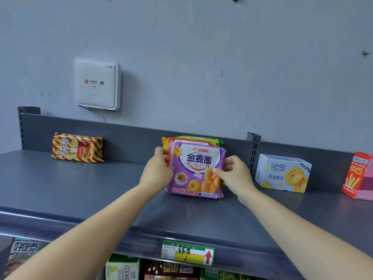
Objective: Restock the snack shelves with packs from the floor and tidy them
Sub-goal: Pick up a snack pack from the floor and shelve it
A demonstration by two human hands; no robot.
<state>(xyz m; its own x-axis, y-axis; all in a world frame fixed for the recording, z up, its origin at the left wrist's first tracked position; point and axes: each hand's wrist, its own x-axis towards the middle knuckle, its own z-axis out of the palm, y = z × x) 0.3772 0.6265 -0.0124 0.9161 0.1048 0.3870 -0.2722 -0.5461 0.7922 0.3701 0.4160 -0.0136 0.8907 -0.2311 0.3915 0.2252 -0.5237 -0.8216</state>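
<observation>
The purple snack pack (196, 171) stands upright at the centre of the frame, on the grey top shelf (80, 188), facing outward. It hides most of the packs behind it (198, 139); only their orange, red and green top edges show, so their number is hard to tell.

The left hand (157, 170) grips the pack's left edge with curled fingers. The right hand (235, 174) holds its right edge, thumb pressed on the front, the other fingers tucked out of sight behind.

A striped pack (77, 147) stands well apart at middle left. A white biscuit box (282, 172) sits at middle right, and beyond it a red box (360, 174) is cut off by the frame's right edge. A green-and-yellow price label (187, 252) hangs on the shelf's front lip at lower centre. Packs on the lower shelf (169, 270) are cut off at the bottom.
</observation>
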